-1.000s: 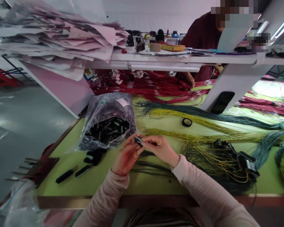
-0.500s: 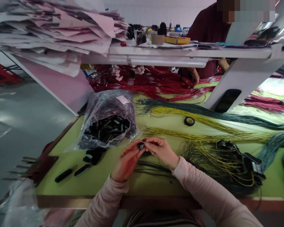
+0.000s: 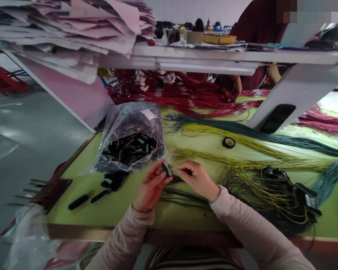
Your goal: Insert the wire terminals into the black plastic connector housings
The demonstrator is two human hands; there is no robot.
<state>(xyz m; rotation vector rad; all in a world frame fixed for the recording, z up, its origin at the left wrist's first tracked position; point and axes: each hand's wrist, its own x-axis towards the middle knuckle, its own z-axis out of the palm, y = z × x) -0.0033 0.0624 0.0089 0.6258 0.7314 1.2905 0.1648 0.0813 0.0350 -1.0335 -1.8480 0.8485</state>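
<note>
A small black connector housing (image 3: 166, 169) with a shiny face is held tilted in the fingers of my left hand (image 3: 150, 190), above the table. Just to its right, my right hand (image 3: 199, 180) has its thumb and forefinger pinched together, a small gap from the housing. Whatever lies in that pinch is too small to make out. Dark wires (image 3: 183, 195) lie on the table below and between my hands. Beyond my left hand stands an open clear plastic bag (image 3: 133, 116) full of similar black housings. Several loose black housings (image 3: 78, 201) lie to the left.
Yellow wires (image 3: 211, 159) and dark green wires (image 3: 239, 127) stretch to the right. A tangled bundle with black connectors (image 3: 307, 197) lies at right. A black tape roll (image 3: 228, 142) sits mid-table. Overhead runs a shelf (image 3: 202, 52) with stacked papers (image 3: 73, 33). Across, a person handles red wires (image 3: 186, 93).
My right hand has drawn back to the right, away from the black housing. My left hand has turned the housing so its shiny face shows. The view has shifted slightly.
</note>
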